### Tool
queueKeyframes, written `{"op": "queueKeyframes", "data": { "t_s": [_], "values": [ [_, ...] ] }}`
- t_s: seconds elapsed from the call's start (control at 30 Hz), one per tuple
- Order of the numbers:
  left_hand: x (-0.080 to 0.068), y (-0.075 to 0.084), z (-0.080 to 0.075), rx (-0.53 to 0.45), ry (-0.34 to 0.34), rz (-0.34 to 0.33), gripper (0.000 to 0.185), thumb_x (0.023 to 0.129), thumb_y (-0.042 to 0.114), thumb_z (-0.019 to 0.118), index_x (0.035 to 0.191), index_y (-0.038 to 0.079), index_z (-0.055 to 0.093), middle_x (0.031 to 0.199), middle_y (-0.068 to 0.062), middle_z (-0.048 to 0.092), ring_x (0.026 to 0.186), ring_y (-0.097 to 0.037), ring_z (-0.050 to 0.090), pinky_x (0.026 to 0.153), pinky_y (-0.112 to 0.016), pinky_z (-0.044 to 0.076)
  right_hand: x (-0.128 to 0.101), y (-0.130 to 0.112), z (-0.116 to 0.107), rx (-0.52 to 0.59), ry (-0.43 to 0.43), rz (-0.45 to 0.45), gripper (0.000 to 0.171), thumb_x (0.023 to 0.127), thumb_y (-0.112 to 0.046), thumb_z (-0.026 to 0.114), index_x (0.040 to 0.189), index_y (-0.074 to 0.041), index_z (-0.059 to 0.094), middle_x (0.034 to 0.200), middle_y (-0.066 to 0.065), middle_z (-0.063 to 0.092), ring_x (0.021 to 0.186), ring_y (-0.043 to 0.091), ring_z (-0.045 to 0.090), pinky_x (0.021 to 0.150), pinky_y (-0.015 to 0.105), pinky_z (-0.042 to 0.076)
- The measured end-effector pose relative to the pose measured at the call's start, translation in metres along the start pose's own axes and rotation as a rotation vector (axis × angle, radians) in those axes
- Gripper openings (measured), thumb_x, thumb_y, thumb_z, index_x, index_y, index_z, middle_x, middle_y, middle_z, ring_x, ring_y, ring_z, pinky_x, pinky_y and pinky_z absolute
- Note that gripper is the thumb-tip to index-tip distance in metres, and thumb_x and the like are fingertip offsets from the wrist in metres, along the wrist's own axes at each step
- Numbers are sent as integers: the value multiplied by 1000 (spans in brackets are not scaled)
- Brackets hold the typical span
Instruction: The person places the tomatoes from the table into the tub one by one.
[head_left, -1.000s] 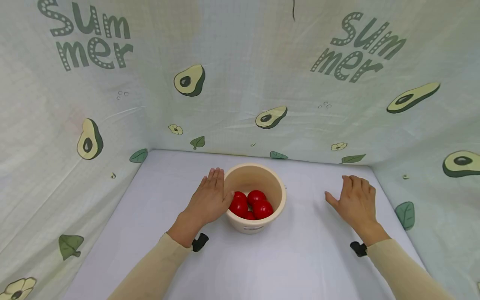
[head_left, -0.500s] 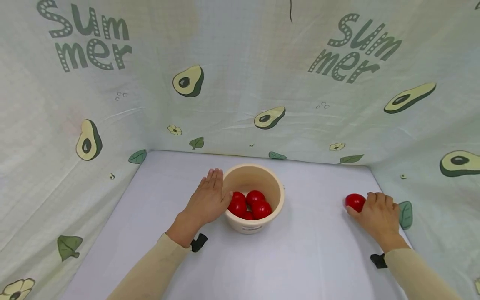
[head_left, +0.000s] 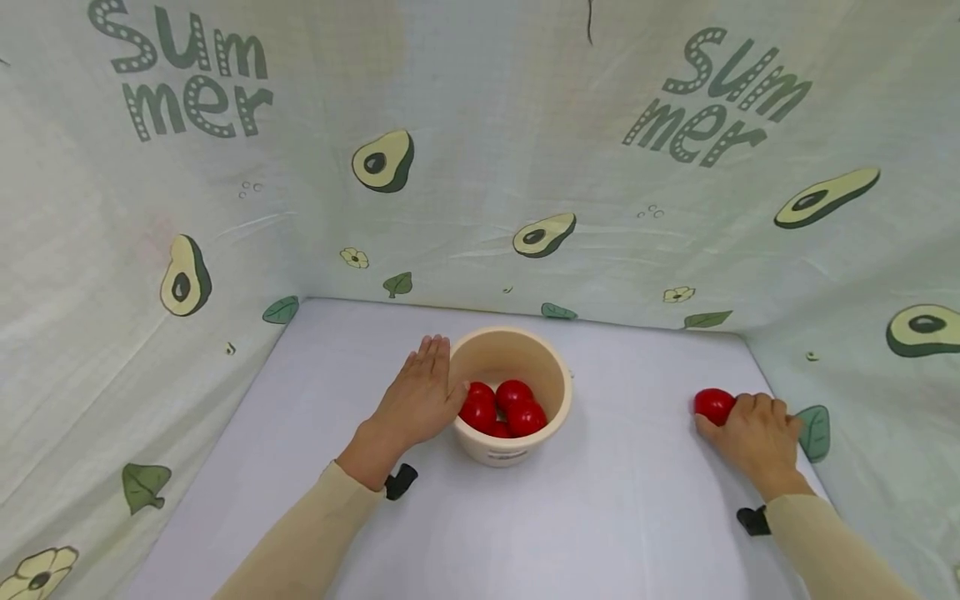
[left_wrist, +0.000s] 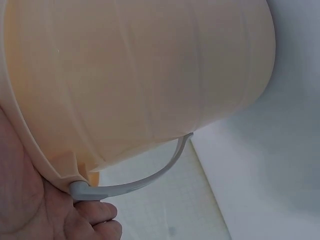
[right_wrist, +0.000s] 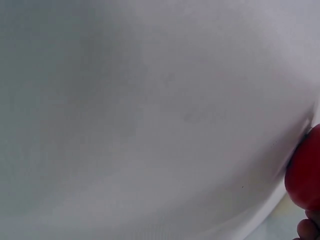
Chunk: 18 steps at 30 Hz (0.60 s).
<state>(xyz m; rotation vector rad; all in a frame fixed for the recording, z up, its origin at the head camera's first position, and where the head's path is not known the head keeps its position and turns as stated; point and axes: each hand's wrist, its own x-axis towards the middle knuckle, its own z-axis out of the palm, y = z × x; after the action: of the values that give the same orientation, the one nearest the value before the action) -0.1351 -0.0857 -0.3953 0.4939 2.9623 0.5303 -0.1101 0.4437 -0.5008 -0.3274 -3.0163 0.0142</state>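
A cream plastic bucket stands upright on the table with several smooth red balls in it. My left hand lies along the bucket's left rim, fingers straight and together, thumb over the rim. In the left wrist view, the palm touches the rim beside the grey handle. Far to the right, my right hand holds another red ball, thumb on the near side and fingers on the far side. The right wrist view catches only part of that ball and a fingertip.
A white table carries everything. Cloth walls printed with avocados and lettering rise behind and at both sides. The right hand is close to the table's right edge. Black straps with small mounts sit at both wrists.
My right hand has moved right and nearer to me, and a red ball, not visible one second ago, now shows in its grasp. The left hand and bucket stay in place.
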Motion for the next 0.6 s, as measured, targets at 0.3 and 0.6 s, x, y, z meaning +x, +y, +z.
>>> {"op": "queueKeyframes", "data": {
  "t_s": [0.3, 0.6],
  "values": [
    [2, 1, -1, 11, 0, 17, 81, 110, 46, 41, 165, -7, 17, 174, -23, 21, 164, -38, 12, 132, -53, 17, 9, -40, -26, 107, 125, -89, 81, 84, -47, 81, 115, 20, 47, 109, 41, 49, 102, 57, 42, 80, 74, 41],
    [1, 0, -2, 18, -9, -2, 81, 110, 46, 42, 165, -7, 16, 174, -23, 19, 164, -39, 12, 132, -53, 17, 19, -163, -104, 232, 429, -433, 69, 77, -46, 79, 105, 13, 57, 99, 29, 59, 95, 45, 52, 77, 60, 44]
  ]
}}
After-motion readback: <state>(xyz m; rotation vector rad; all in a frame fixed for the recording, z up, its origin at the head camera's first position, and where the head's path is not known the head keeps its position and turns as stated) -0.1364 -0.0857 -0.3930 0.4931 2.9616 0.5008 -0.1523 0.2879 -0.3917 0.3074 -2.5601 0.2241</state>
